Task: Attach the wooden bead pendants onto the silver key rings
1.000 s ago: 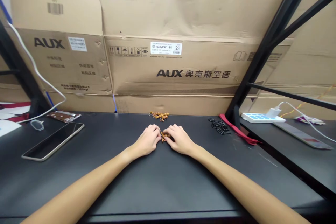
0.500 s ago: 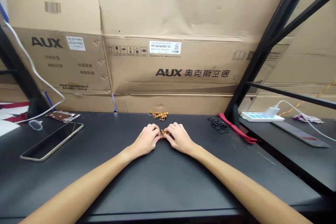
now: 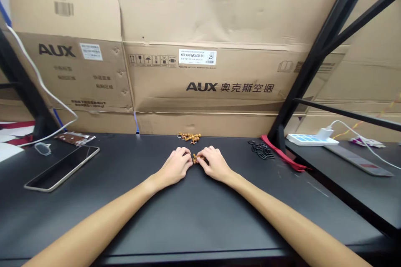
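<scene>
Pinching a small knot of glossy amber-brown beads (image 3: 196,158) on the matte black tabletop (image 3: 238,200) between the bare left hand (image 3: 175,167) and bare right hand (image 3: 214,165), fingertips closed on it; probably light, limp and slippery; best gripped close, bead by bead.

1. The left hand (image 3: 174,167) was low at the centre of view, back upward, its fingers (image 3: 185,153) curled inward and down.
2. The right hand (image 3: 214,166) mirrored it, with its fingers (image 3: 205,153) also curled inward, close to the left fingertips.
3. The left forearm (image 3: 94,219) and the right forearm (image 3: 282,217) were bare, rising from the lower corners and converging toward the hands.
</scene>
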A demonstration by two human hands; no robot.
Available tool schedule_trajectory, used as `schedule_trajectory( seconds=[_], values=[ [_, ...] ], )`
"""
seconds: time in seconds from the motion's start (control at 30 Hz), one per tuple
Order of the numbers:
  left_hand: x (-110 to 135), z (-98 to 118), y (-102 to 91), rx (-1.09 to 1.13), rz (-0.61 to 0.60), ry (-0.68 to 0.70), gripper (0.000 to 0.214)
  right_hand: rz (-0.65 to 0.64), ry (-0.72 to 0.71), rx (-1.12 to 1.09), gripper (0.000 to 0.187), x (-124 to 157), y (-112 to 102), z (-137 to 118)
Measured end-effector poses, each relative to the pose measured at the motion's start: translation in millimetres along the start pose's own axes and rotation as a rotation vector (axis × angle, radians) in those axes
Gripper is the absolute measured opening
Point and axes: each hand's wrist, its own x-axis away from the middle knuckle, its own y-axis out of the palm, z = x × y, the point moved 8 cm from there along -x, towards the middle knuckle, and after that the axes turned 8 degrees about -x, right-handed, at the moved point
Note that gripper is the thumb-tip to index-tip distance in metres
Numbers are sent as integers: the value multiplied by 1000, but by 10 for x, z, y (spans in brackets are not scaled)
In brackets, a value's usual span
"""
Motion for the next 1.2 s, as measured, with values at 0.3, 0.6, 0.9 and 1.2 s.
schedule_trajectory(
  seconds=[0.3,0.6,0.9,1.2],
  values=[
    [19,25,-16,-26,4,10,14,-57,-103,-65,15,24,-8,-144],
    [7,130,-63,-120,-3,81,20,55,56,88,18,0,-48,64],
    [17,61,-55,-183,-25,6,16,39,26,71,18,4,-38,44],
    [47,-279,-3,-242,-40,-235,27,73,173,152,21,18,-87,326]
  ],
)
